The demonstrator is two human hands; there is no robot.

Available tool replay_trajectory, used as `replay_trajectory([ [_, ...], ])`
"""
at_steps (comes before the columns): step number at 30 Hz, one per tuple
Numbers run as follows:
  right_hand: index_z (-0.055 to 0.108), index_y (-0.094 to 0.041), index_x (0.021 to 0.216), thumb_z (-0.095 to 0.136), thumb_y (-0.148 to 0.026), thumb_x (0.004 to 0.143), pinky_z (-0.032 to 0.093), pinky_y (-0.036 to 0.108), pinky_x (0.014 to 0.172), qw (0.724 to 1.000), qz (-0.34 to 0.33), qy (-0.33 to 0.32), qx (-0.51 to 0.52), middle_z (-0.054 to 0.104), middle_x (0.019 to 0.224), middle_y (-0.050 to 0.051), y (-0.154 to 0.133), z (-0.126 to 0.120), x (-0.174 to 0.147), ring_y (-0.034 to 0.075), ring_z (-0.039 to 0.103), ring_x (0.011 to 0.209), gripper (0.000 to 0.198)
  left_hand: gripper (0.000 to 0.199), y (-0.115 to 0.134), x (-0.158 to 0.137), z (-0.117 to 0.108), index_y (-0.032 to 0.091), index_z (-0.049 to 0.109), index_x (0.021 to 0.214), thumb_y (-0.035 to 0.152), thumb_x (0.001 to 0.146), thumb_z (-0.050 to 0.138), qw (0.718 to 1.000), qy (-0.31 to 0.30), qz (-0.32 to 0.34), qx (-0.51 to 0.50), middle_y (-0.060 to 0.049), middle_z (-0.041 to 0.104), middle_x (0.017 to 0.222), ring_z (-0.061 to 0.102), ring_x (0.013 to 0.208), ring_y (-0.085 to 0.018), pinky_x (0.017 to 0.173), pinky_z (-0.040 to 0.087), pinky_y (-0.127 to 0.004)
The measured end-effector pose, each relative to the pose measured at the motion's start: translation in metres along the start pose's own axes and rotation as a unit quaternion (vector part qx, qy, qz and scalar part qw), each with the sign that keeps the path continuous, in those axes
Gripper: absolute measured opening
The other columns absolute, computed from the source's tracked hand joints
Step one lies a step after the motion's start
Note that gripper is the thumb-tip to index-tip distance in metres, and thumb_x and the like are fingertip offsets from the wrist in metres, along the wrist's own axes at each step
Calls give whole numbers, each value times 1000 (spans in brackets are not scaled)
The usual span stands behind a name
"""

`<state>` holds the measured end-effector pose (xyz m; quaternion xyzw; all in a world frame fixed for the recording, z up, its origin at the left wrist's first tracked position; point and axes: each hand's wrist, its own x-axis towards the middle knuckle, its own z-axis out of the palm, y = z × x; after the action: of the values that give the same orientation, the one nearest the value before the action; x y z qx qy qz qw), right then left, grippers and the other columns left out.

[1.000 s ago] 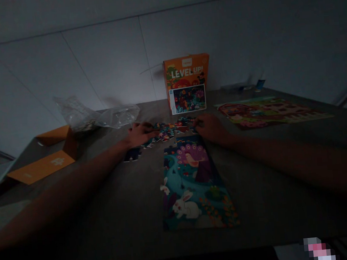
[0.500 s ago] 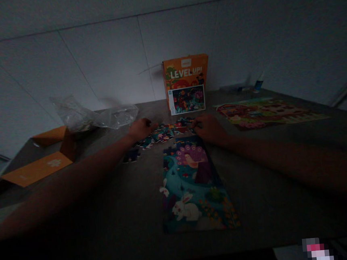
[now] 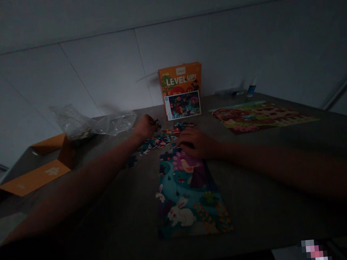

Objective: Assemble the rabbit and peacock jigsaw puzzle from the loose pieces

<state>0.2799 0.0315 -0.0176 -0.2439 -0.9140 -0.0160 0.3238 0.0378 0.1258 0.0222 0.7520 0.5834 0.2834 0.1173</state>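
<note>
Head view. My left hand [image 3: 145,126] is at the far left of the loose pieces [image 3: 159,141], with thumb and fingers pinching 1 dark puzzle piece [image 3: 157,124]. Hazard: a slack pinch could drop it among the similar pieces below. Cause: small contact area, dim light.

My right hand [image 3: 195,142] is over the far edge of the assembled panel [image 3: 181,186], fingers bent towards the loose pieces. I cannot tell whether those fingers pinch anything. Hazard: the far row could unlock or lift. Cause: sideways drag or uneven pressure from my palm.

The panel lies flat on the table [image 3: 109,232], nearest to me. The loose pieces lie beyond it, between my 2 hands. Hazard: a sweeping wrist could scatter them.

The picture card [image 3: 185,105] leans against the orange box [image 3: 184,78] behind the pieces. Hazard: an overlong reach could knock the card down, as nothing visible braces its front.
</note>
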Motion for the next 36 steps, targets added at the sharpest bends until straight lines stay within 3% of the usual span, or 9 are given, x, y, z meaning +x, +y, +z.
replay_trajectory([
  [2, 72, -17, 100, 55, -22, 95, 51, 40, 94, 998, -44, -22, 24, 73, 99, 10, -6, 1, 1, 22, 65, 97, 19, 31, 8, -22, -2, 15, 61, 109, 26, 83, 74, 997, 62, 36, -26, -5, 69, 88, 65, 80, -18, 69, 49, -27],
  [4, 73, -18, 102, 56, -24, 96, 50, 41, 98, 996, -62, -30, 51, 74, 103, 9, -8, 2, 2, 22, 66, 100, 19, 30, 12, -49, -2, 17, 61, 106, 31, 83, 73, 989, 76, 82, -99, -3, 68, 86, 65, 75, -16, 67, 50, -26],
  [7, 73, -19, 112, 54, -24, 98, 48, 42, 104, 991, -83, -66, 87, 74, 117, 9, -5, 4, 3, 21, 65, 111, 25, 37, 10, -85, 2, 18, 60, 106, 44, 81, 71, 971, -15, 89, -223, -1, 66, 78, 63, 59, -16, 51, 48, -25],
  [9, 71, -19, 121, 50, -22, 99, 46, 43, 108, 985, -101, -103, 99, 71, 128, 10, -3, 5, 4, 21, 63, 120, 31, 41, 6, -95, 6, 18, 60, 99, 49, 77, 73, 965, -39, 72, -249, -1, 67, 78, 60, 53, -15, 46, 46, -25],
  [13, 68, -17, 129, 45, -18, 101, 42, 44, 113, 978, -106, -140, 110, 67, 137, 11, -3, 2, 6, 21, 57, 131, 37, 32, 1, -88, 8, 15, 65, 97, 41, 79, 69, 973, -16, 65, -220, -3, 68, 75, 58, 56, -15, 50, 45, -25],
  [18, 71, -15, 120, 44, -17, 101, 50, 38, 105, 978, -87, -127, 142, 72, 121, 12, -7, -3, 5, 19, 64, 117, 32, 33, 2, -80, 4, 13, 71, 109, 35, 86, 61, 982, -9, 77, -171, -1, 64, 66, 56, 57, -16, 54, 43, -26],
  [26, 71, -17, 103, 46, -2, 87, 51, 34, 97, 977, -60, -87, 186, 71, 106, 8, -1, -1, 2, 18, 66, 102, 33, 32, 3, -84, 7, 15, 61, 105, 34, 80, 67, 961, -5, 26, -276, 2, 60, 66, 53, 50, -13, 46, 41, -23],
  [36, 69, -16, 95, 52, -4, 80, 52, 36, 94, 955, -55, -110, 272, 73, 100, 8, 5, -7, 1, 19, 68, 99, 26, 27, 2, -83, 9, 17, 62, 100, 37, 82, 65, 962, -21, 52, -266, 1, 61, 66, 53, 49, -13, 47, 41, -23],
])
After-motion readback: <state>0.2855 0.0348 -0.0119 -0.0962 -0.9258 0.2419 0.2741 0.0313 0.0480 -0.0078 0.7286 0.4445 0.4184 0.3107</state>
